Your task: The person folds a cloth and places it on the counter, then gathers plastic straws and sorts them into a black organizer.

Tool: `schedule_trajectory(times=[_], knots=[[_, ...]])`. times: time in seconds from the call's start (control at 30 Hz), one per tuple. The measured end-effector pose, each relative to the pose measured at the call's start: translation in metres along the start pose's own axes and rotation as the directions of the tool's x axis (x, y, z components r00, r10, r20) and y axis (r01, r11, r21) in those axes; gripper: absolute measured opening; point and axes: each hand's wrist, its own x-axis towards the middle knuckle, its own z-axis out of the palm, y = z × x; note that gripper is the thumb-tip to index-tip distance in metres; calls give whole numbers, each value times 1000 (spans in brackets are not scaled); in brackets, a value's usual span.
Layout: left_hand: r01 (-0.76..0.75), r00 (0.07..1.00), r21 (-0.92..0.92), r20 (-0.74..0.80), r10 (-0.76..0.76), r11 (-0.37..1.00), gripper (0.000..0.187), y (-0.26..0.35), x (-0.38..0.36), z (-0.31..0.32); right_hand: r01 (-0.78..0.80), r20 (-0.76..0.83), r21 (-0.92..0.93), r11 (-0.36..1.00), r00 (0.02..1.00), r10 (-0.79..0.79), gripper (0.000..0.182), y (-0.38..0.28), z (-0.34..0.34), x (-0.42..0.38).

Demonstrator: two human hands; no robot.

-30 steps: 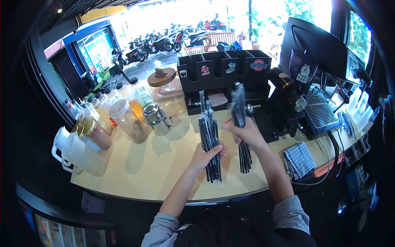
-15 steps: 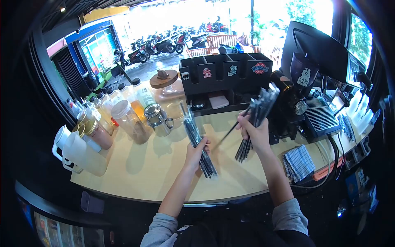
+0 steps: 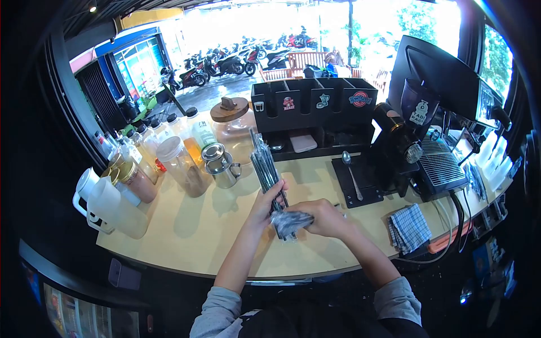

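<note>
Straws [image 3: 264,164], black and wrapped in clear film, are grasped as a slanted bundle in the left hand [image 3: 268,205], the thumb being laid across them. Their upper ends are directed away from the body, beyond the hand, toward the black organizer [image 3: 307,121]. A second bundle [image 3: 290,223] is gripped in the right hand [image 3: 327,218], just beside the left; its crumpled film is seen across the lower ends of the first, though whether the two touch cannot be told. The right fingers are largely hidden. Both bundles are held above the counter [image 3: 194,248]. Beyond the right hand, a spoon [image 3: 356,183] is laid on a black scale [image 3: 370,195]; to its right, a checked cloth [image 3: 409,228] is placed. For good control, pressure is best kept even, ends aligned, and the thin film not pinched or torn.
</note>
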Motion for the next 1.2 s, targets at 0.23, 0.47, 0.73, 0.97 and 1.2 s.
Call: schedule_trajectory(times=[0.23, 0.47, 0.73, 0.97, 1.2], knots=[[-72, 964, 333, 266, -20, 940, 23, -2, -23, 6, -325, 9, 848, 418, 798, 602, 23, 1, -28, 25], [-89, 949, 418, 312, -51, 904, 23, -8, -24, 15, -227, 1, 923, 310, 808, 589, 18, 13, -13, 30], [-117, 984, 233, 157, 81, 965, 18, -15, -21, 18, -86, 1, 987, 138, 850, 527, 10, 27, -18, 26], [-73, 985, -66, 154, 82, 995, 19, -19, -12, 13, -102, 61, 994, 44, 834, 548, 10, 17, -21, 27], [-126, 991, 222, 79, 111, 967, 26, -25, -4, 9, -159, 114, 986, 41, 844, 525, 14, 29, -16, 26]])
